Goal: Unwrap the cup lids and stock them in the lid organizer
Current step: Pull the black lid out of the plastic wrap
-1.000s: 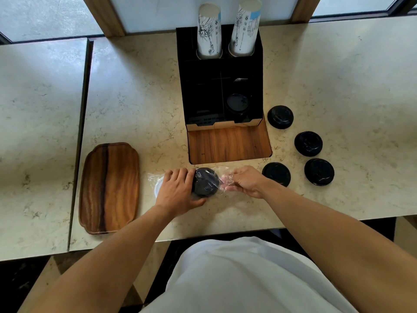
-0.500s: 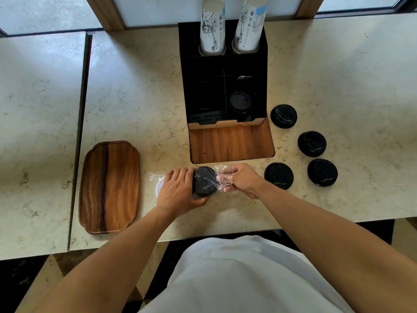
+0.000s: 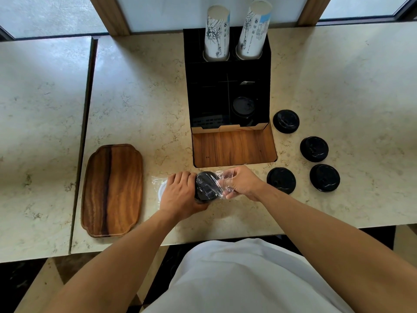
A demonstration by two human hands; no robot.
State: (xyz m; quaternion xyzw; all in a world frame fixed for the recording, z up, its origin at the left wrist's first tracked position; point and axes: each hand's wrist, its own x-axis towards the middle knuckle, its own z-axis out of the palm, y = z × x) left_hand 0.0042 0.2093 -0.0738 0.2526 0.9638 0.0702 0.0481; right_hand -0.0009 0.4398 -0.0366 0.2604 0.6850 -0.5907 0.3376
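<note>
While the person leaned over the pale marble counter [image 3: 140, 91], the left hand [image 3: 180, 195] lay curled over a sleeve of stacked black plastic cup lids [image 3: 206, 187], its fingers wrapped down around the stack to pin it near the counter's front edge. The right hand [image 3: 242, 182] had its fingertips pinched shut on the clear crinkled plastic wrap [image 3: 222, 180] at the stack's right end. By my reckoning this was the unwrapping step, the film only partly worked open (a white disc showed at the far left end, too hidden to name). Four loose black lids [image 3: 314, 149] sat on the counter to the right, well apart from the hands. Just behind stood the black box-shaped lid organizer [image 3: 226, 86] with one dark lid [image 3: 243, 106] already inside. The next move probably called for drawing the film off rightward while the left hand braced the stack, then carrying lids up into a compartment.
</note>
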